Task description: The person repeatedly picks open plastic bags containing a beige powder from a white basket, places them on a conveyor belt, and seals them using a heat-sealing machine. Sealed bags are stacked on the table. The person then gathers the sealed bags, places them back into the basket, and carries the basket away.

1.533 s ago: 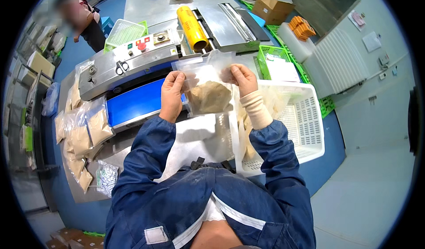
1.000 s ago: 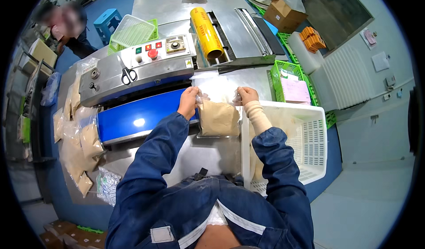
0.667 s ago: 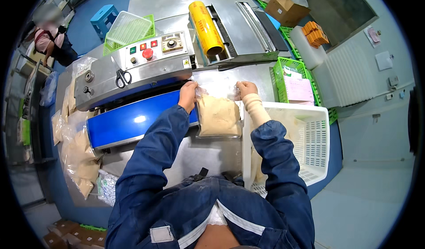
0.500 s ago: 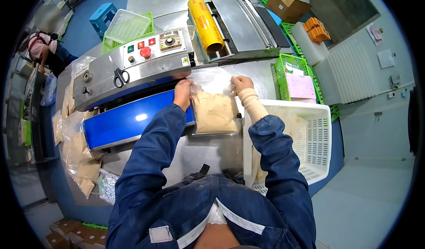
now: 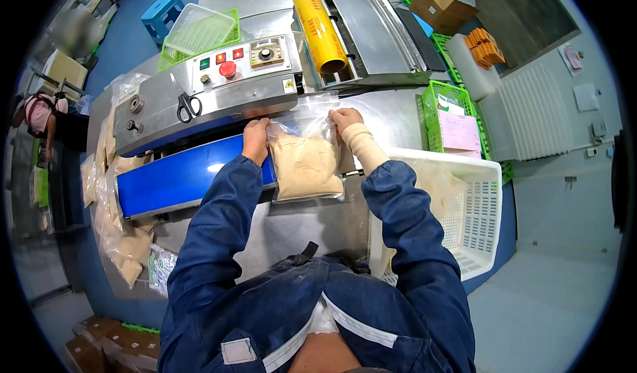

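Observation:
A clear plastic bag (image 5: pixel 306 167) of pale tan powder hangs between my hands, its top edge up by the sealing machine's right end. My left hand (image 5: pixel 256 141) pinches the bag's upper left side, over the right part of the blue conveyor belt (image 5: pixel 179 180). Gripping the upper right side is my right hand (image 5: pixel 346 118), closed, with a beige cuff at the wrist. The steel band sealer (image 5: pixel 219 94) stands just beyond, with knobs and a red stop button (image 5: pixel 227 70) on its panel. Scissors (image 5: pixel 188 107) lie against its front.
Several filled bags (image 5: pixel 129 247) are heaped at the belt's left end. A white basket (image 5: pixel 491 207) holding plastic bags stands at right, below a green basket (image 5: pixel 431 117) with papers. A yellow film roll (image 5: pixel 318 31) sits behind the sealer. Another person (image 5: pixel 50 117) is at far left.
The bag and both hands have shifted slightly left, toward the belt, and the bag's clear top now shows more fully spread. The person at far left has moved.

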`<state>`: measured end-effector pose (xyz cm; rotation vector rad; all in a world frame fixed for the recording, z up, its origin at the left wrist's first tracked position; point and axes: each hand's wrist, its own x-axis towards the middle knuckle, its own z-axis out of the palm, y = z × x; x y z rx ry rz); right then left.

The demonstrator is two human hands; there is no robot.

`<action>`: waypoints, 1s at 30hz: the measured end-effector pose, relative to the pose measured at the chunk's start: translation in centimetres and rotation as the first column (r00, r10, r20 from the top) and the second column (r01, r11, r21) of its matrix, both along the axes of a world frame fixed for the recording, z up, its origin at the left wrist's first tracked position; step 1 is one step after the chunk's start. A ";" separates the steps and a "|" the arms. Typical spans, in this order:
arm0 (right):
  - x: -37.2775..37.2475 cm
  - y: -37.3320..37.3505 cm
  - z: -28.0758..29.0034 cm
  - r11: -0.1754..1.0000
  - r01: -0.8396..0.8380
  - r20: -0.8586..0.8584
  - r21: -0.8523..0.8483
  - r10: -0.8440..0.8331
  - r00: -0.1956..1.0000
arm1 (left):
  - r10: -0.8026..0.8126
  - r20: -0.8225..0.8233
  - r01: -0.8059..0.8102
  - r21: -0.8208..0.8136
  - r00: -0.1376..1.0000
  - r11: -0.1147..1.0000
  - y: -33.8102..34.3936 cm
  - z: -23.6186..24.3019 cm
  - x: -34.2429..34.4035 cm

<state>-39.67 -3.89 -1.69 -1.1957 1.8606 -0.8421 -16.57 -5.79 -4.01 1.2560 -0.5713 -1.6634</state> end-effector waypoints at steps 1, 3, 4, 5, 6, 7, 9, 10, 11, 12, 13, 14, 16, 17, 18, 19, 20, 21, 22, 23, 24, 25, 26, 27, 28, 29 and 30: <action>0.3 -0.3 0.0 1.000 -0.008 0.013 -0.003 0.009 1.000 | -0.012 -0.001 0.011 -0.009 1.000 1.000 0.0 0.1 0.4; 0.6 -0.7 0.0 0.999 -0.010 0.074 0.034 0.008 0.997 | 0.018 0.005 -0.018 -0.012 1.000 1.000 -0.1 0.4 0.6; 1.4 -0.7 0.6 0.997 -0.013 0.123 0.078 0.003 0.992 | 0.039 0.010 -0.039 -0.011 0.999 0.999 0.1 0.4 1.0; 2.2 -0.7 1.2 0.992 -0.019 0.170 0.121 -0.002 0.985 | 0.038 0.010 -0.038 -0.017 0.999 0.999 0.2 0.4 1.6; 2.7 -0.8 1.2 0.991 -0.028 0.182 0.130 0.004 0.983 | 0.040 0.010 -0.040 -0.024 0.999 0.999 0.2 0.4 2.3; 3.2 -0.8 1.4 0.989 -0.043 0.192 0.140 0.016 0.981 | 0.048 0.008 -0.048 -0.030 0.999 0.998 0.4 0.5 3.1; 5.0 -0.7 2.2 0.989 -0.083 0.191 0.125 0.058 0.980 | 0.171 -0.113 -0.178 -0.055 0.979 0.982 0.7 -0.3 3.7; 5.0 -0.5 2.3 0.982 -0.123 0.173 0.144 0.097 0.980 | 0.159 -0.071 -0.165 -0.085 0.985 0.983 0.4 -1.5 4.2; 5.0 -0.4 2.0 0.985 -0.092 0.207 0.146 0.061 0.976 | 0.139 -0.028 -0.141 -0.114 0.990 0.983 0.0 -2.7 4.4; 5.2 -0.5 1.6 0.986 -0.073 0.241 0.151 0.035 0.970 | 0.124 0.015 -0.120 -0.144 0.992 0.982 -0.4 -3.7 4.6; 5.3 -0.4 1.3 0.987 -0.113 0.206 0.117 0.088 0.975 | 0.164 0.083 -0.143 -0.217 0.983 0.966 0.2 -3.5 4.6; 5.3 -0.2 1.3 0.987 -0.143 0.161 0.078 0.129 0.978 | 0.172 0.120 -0.141 -0.229 0.978 0.963 0.5 -3.2 5.0; 6.4 0.0 1.5 0.978 -0.172 0.184 0.115 0.149 0.971 | 0.195 0.222 -0.137 -0.252 0.955 0.958 1.3 -3.8 7.0; 6.7 0.3 1.9 0.973 -0.201 0.202 0.117 0.175 0.964 | 0.224 0.167 -0.182 -0.236 0.960 0.955 2.6 -1.4 7.8; 7.1 0.8 2.1 0.965 -0.233 0.224 0.121 0.202 0.953 | 0.256 0.116 -0.227 -0.216 0.960 0.950 4.2 0.5 8.9; 7.1 0.9 2.3 0.928 -0.327 0.172 0.180 0.298 0.939 | 0.261 0.101 -0.229 -0.256 0.960 0.939 5.4 0.2 10.9; 7.0 1.4 2.6 0.931 -0.345 0.104 0.122 0.334 0.937 | 0.251 0.083 -0.217 -0.291 0.964 0.932 6.7 0.1 13.0; 6.8 2.1 3.0 0.930 -0.362 0.034 0.065 0.361 0.932 | 0.320 0.074 -0.283 -0.306 0.945 0.909 8.1 0.2 15.0; 6.9 3.1 3.7 0.923 -0.384 -0.037 0.009 0.384 0.923 | 0.380 0.063 -0.338 -0.341 0.923 0.877 9.8 0.7 17.4; 7.2 4.2 5.0 0.921 -0.389 0.009 -0.009 0.390 0.921 | 0.473 0.085 -0.425 -0.326 0.877 0.845 11.4 0.6 20.2; 7.4 5.4 6.5 0.920 -0.390 0.055 -0.027 0.391 0.919 | 0.590 0.124 -0.533 -0.314 0.797 0.786 13.0 0.3 22.9; 7.4 6.6 7.9 0.906 -0.420 0.079 -0.060 0.424 0.902 | 0.681 0.121 -0.634 -0.278 0.722 0.722 14.3 -1.0 26.1; 7.1 7.8 9.2 0.894 -0.438 0.098 -0.098 0.446 0.889 | 0.797 0.105 -0.778 -0.174 0.595 0.604 14.9 -1.5 29.1; 6.7 8.9 10.0 0.894 -0.437 0.107 -0.100 0.446 0.888 | 0.857 0.068 -0.854 -0.080 0.510 0.515 15.5 -1.8 32.3; 6.0 9.9 10.7 0.897 -0.430 0.106 -0.103 0.439 0.892 | 0.904 0.032 -0.905 0.022 0.425 0.425 15.4 -2.5 35.4; 5.7 10.9 11.2 0.904 -0.408 0.119 -0.125 0.422 0.899 | 0.910 0.062 -0.909 0.108 0.410 0.402 15.5 -3.4 38.9; 5.6 11.9 11.6 0.911 -0.386 0.132 -0.144 0.404 0.905 | 0.913 0.095 -0.907 0.195 0.398 0.375 15.4 -4.2 41.9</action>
